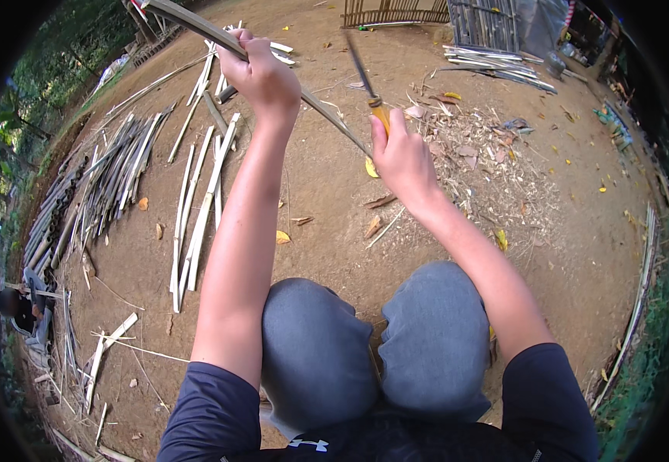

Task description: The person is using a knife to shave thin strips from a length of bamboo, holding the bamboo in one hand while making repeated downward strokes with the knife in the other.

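Observation:
My left hand (264, 77) is raised in front of me, its fingers wrapped round a long split bamboo strip (333, 117). The strip slants from the upper left down toward my right hand (405, 160), where its lower end shows close to the knuckles. In that right hand is a knife (380, 112) with a yellow-orange handle, gripped in a fist. Its long, narrow dark blade points up and away from me, apart from the strip. Whether the right fingers also touch the strip's end, I cannot tell. Both hands are beyond my bent knees, above bare ground.
Pale bamboo strips (210, 196) lie left of my left arm, with a pile of darker bamboo (111, 181) beyond. Shavings and dry leaves (488, 158) cover the ground at the right. More strips (496, 63) lie by a bamboo panel (482, 25). A person (33, 308) sits far left.

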Demonstrator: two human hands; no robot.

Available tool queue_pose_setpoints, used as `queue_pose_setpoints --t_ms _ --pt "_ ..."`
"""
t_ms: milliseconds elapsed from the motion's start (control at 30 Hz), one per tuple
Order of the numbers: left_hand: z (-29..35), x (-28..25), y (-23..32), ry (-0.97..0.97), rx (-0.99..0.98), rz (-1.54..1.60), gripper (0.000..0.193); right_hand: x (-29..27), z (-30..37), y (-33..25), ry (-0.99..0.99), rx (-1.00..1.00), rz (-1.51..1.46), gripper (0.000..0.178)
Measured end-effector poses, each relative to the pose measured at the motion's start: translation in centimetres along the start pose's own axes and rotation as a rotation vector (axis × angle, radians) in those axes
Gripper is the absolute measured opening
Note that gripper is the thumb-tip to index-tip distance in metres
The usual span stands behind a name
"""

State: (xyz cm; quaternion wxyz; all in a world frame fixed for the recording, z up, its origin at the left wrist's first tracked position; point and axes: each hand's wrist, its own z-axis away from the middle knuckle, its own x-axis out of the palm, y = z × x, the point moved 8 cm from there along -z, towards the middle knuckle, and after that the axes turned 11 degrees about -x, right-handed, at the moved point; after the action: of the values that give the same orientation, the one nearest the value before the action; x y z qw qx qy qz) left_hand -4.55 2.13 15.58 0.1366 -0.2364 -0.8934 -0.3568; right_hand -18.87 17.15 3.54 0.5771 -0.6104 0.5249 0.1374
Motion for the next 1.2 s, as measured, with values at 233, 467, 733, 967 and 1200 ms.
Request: queue_pose_setpoints --t_ms 233,467,733,967,1200 --pt "-0.1 -0.4 -0.5 -0.004 -0.039 -0.057 0.005 4.7 -0.2 3.5 -0.225 0.097 0.035 0.04" --pt "0.9 1.7 -0.6 0.004 -0.009 0.006 0.007 5.7 0.6 7.9 0.12 -0.274 0.44 0.036" --pt "1.6 1.9 0.2 0.014 0.017 0.023 0.012 6.9 0.6 9.0 -0.247 0.036 0.186 0.04" --pt "0.3 0.0 0.1 -0.019 0.039 -0.03 0.004 2.3 -0.9 1.4 0.027 -0.101 -0.012 0.039" --pt "0.7 0.1 0.1 0.035 0.044 -0.028 0.009 1.1 -0.9 1.4 0.145 -0.158 -0.059 0.033"
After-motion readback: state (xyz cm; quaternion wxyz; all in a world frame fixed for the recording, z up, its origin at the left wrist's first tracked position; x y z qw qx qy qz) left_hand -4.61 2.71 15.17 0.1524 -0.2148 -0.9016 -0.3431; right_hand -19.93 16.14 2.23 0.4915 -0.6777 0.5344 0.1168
